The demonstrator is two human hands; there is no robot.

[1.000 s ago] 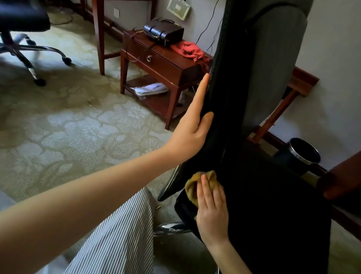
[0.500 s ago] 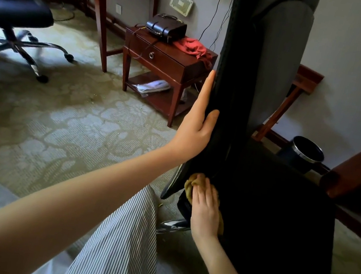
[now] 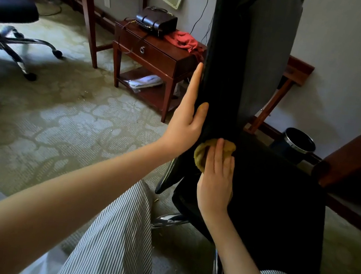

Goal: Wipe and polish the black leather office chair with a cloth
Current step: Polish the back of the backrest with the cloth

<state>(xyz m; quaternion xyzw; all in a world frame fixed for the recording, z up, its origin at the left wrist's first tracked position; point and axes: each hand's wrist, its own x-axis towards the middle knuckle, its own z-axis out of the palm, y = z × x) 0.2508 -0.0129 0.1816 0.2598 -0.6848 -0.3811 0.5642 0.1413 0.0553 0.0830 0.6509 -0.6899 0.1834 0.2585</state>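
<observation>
My right hand (image 3: 216, 181) lies flat, fingers straight and together, pressing a bunched mustard-yellow cloth (image 3: 198, 158) into the crease where backrest meets seat on the black leather office chair (image 3: 271, 200) before my knees. My left hand (image 3: 185, 123) is spread flat against the backrest's left edge, just above the cloth. Behind stands a dark wooden side table (image 3: 157, 57) bearing a small black leather bag (image 3: 157, 21) and a crumpled red rag (image 3: 183, 40); a round black waste bin (image 3: 298, 142) sits by the wall.

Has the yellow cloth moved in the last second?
Yes. The yellow cloth under the right hand has slid upward along the black chair, into the crease below its backrest.
</observation>
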